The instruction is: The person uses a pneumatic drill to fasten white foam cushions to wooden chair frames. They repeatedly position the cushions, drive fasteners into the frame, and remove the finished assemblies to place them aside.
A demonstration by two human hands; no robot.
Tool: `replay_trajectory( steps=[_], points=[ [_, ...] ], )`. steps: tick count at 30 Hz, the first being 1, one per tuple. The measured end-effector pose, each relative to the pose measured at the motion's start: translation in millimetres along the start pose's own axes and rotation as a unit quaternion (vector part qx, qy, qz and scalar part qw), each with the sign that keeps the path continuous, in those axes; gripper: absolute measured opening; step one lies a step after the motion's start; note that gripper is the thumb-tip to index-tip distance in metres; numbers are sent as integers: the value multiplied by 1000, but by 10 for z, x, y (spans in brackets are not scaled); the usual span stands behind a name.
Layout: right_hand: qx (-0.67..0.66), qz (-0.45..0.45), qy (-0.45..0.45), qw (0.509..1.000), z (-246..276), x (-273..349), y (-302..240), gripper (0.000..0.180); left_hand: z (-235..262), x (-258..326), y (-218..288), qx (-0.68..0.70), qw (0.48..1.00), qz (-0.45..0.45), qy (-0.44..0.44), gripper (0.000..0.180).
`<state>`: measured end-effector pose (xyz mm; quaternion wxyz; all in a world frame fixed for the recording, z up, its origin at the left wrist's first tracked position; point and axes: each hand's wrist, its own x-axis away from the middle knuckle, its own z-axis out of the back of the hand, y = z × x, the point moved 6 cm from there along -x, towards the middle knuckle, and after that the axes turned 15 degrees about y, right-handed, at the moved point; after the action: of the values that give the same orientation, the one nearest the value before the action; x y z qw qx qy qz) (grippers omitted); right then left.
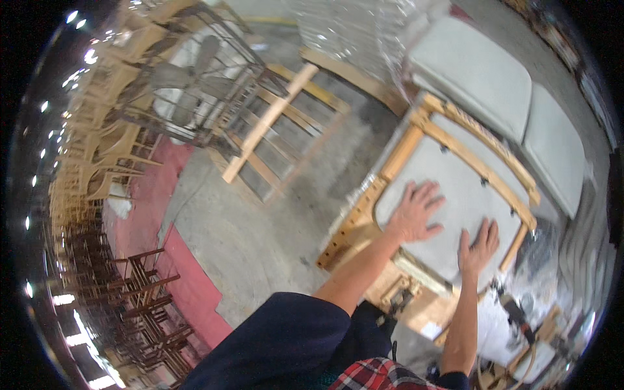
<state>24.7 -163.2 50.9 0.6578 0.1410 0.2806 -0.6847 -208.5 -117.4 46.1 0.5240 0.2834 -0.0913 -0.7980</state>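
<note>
Both hands lie flat and fully open, palms down, gripping nothing. The left hand [415, 213], fingers spread, presses the grey underside panel [448, 195] of an upturned wooden chair seat frame [398, 155] at right centre; the right hand [479, 244] rests on the same panel just to the right and nearer, fingers together. The frame sits on a wooden work stand [364, 237], with a power tool [517, 312] lying near right of it, just beyond the right forearm. Two grey seat cushions [478, 75] lie side by side at far right, beyond the frame and close to its far rail. One clear plastic-wrapped bundle [354, 29] stands at far centre; its contents cannot be made out. One pale wooden slatted frame [279, 127] lies on the concrete floor [260, 240] at centre left, and one large caged fan [188, 78] stands at far left. Stacked pale chairs [104, 143] run along the left edge, dark ones [136, 299] nearer; their number cannot be counted. A red floor strip [185, 273] borders the concrete at left. No labels or signs are legible.
</note>
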Motion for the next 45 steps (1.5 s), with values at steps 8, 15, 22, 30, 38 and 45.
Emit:
replay_trajectory(
  steps=[8,15,22,30,38,45],
  points=[
    [42,-31,-66,996,-60,20,36,79,49,25,40,-51,998,-7,-25,80],
    [34,-41,-63,997,-50,-4,67,78,54,277,480,-7,998,-14,-54,90],
    [17,-53,-53,997,-14,30,29,75,34,478,771,33,997,-36,-54,96],
    [14,-54,-52,997,-7,23,32,76,-73,538,763,35,998,-22,-42,96],
    [-2,-62,-43,997,25,3,-2,77,-19,499,737,51,999,-13,-9,84],
    [-16,-71,-42,996,93,-43,-45,76,409,234,982,408,870,252,-113,38]
  ],
)
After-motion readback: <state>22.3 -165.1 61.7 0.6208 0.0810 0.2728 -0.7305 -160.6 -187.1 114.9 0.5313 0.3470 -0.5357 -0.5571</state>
